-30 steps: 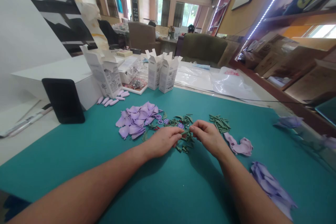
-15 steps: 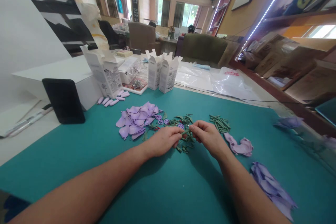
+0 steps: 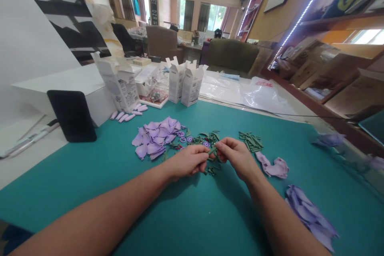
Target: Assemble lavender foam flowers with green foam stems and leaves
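Between my two hands, over the middle of the green mat (image 3: 186, 216), is a short green stem piece (image 3: 213, 151). My left hand (image 3: 192, 160) pinches its left end, and my right hand (image 3: 232, 151) is closed on its right end. Small green parts (image 3: 211, 170) lie below and behind the fingers, partly hidden by them. Purple wheel-shaped discs (image 3: 189, 139) sit just beyond my left hand. A heap of lilac petals (image 3: 157, 136) spreads to the left. To the right of my right hand is a pile of green sticks (image 3: 251, 141).
Pale pink petals (image 3: 273, 166) and a stack of purple petals (image 3: 312, 216) lie at the right. A black tablet-like slab (image 3: 72, 116) leans at the left, near small pink pieces (image 3: 126, 117). Open white boxes (image 3: 192, 86) and plastic bags (image 3: 258, 94) stand behind. People sit farther back.
Both hands stay in nearly the same place around the green stem piece. The left fingers have shifted slightly, and the view has moved a touch.
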`<state>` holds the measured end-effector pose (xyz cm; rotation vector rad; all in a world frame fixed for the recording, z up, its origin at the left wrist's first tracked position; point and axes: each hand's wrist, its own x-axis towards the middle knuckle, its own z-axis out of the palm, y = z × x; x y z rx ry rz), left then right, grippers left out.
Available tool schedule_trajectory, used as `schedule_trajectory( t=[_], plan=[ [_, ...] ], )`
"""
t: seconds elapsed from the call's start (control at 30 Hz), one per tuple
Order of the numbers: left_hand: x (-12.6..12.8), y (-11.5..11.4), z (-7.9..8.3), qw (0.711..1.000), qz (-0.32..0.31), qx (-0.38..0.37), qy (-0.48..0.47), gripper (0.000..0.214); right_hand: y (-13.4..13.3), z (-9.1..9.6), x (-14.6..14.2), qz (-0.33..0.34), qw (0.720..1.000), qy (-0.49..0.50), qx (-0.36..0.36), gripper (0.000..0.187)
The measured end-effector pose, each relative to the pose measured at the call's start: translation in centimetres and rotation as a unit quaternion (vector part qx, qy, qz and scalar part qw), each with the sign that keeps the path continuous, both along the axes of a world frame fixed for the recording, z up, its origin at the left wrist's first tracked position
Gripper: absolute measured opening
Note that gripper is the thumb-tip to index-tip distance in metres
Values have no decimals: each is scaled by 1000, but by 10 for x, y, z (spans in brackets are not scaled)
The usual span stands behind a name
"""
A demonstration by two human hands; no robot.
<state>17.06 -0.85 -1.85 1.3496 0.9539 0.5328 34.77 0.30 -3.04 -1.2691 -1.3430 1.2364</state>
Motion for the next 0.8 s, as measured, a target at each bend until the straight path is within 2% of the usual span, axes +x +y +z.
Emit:
schedule_trajectory(
  t=[0.5, 0.7, 0.8],
  plan=[
    [4, 1, -2, 992, 31, -90, -85, 12, -1, 3, -4, 11, 1000, -7, -7, 36],
    [-2, 8, -4, 982, 66, -118, -131, 24, 12, -2, 22, -69, 997, -12, 27, 40],
    [-3, 10, -4, 979, 62, -139, -139, 29, 17, -6, 31, -101, 994, -9, 29, 38]
  ],
)
